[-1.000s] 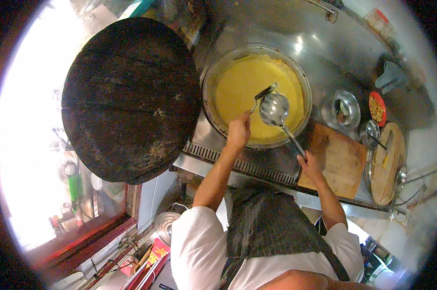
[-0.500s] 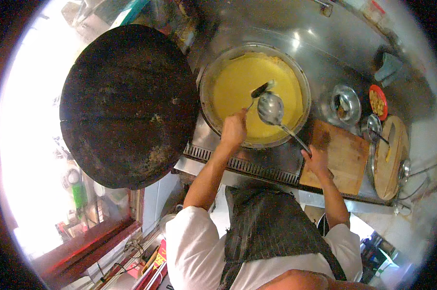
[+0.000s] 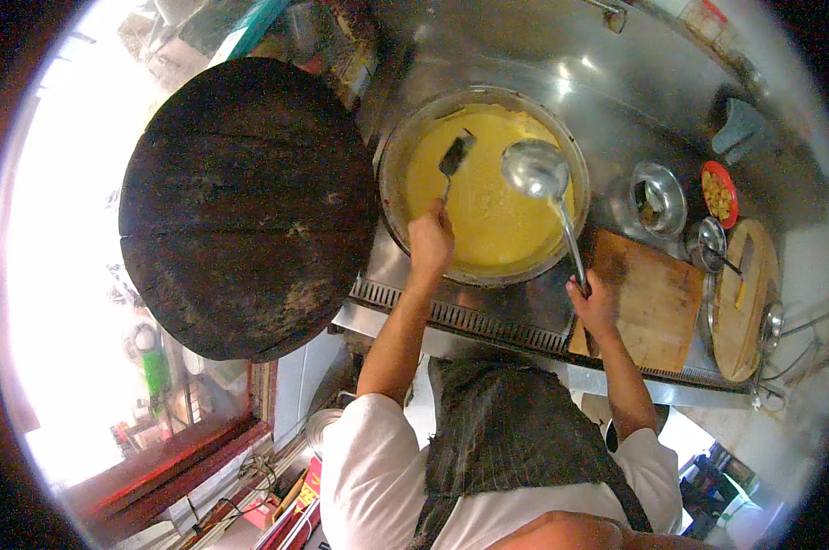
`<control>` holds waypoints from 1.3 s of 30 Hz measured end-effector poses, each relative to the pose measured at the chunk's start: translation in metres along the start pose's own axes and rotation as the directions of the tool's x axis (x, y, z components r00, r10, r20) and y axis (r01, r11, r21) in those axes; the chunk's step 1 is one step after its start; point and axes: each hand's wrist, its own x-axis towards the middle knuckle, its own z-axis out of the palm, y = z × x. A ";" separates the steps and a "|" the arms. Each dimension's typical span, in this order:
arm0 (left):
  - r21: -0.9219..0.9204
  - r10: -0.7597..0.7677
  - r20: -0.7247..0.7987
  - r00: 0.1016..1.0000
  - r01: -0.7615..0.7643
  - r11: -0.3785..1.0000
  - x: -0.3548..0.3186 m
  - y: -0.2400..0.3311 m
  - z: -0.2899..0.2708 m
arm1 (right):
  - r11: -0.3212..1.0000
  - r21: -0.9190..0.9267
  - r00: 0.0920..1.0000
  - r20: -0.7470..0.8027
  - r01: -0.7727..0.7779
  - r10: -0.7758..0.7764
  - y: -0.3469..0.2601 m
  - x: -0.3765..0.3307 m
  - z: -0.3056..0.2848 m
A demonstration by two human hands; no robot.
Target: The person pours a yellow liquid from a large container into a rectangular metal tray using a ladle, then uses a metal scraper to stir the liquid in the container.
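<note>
A wide round pan (image 3: 392,220) full of yellow liquid (image 3: 488,220) stands on the steel counter in front of me. My left hand (image 3: 431,242) is closed round the handle of a small dark-bladed spatula (image 3: 454,156), whose blade is over the left part of the liquid. In my right hand (image 3: 593,304) is the long handle of a metal ladle (image 3: 535,169). The ladle's bowl hangs over the right part of the pan, and some pale yellow batter clings near where bowl and handle meet. Whether the spatula touches the liquid I cannot tell.
A large dark round wooden board (image 3: 249,211) rises at the left. On the right are a rectangular cutting board (image 3: 648,293), a metal bowl (image 3: 657,197), a red dish of yellowish pieces (image 3: 719,194), a small metal bowl (image 3: 708,240) and a round wooden board (image 3: 749,302).
The spatula and ladle, close together over the pan's middle before, have moved apart. My left hand has shifted slightly left, and the ladle's bowl has swung right and away from me.
</note>
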 end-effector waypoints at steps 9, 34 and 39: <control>0.289 0.053 0.173 0.984 -0.102 0.952 -0.028 -0.057 0.055 | 0.293 0.670 0.731 0.620 -0.682 0.284 -0.007 0.014 -0.004; -0.113 -0.042 0.059 0.997 0.049 0.992 -0.025 -0.023 0.105 | 0.235 0.572 0.601 0.795 -0.786 0.075 -0.038 -0.005 0.000; -0.141 0.161 0.218 0.962 -0.132 0.981 0.008 -0.020 0.072 | 0.360 0.536 0.614 0.775 -0.764 0.149 -0.053 -0.001 -0.012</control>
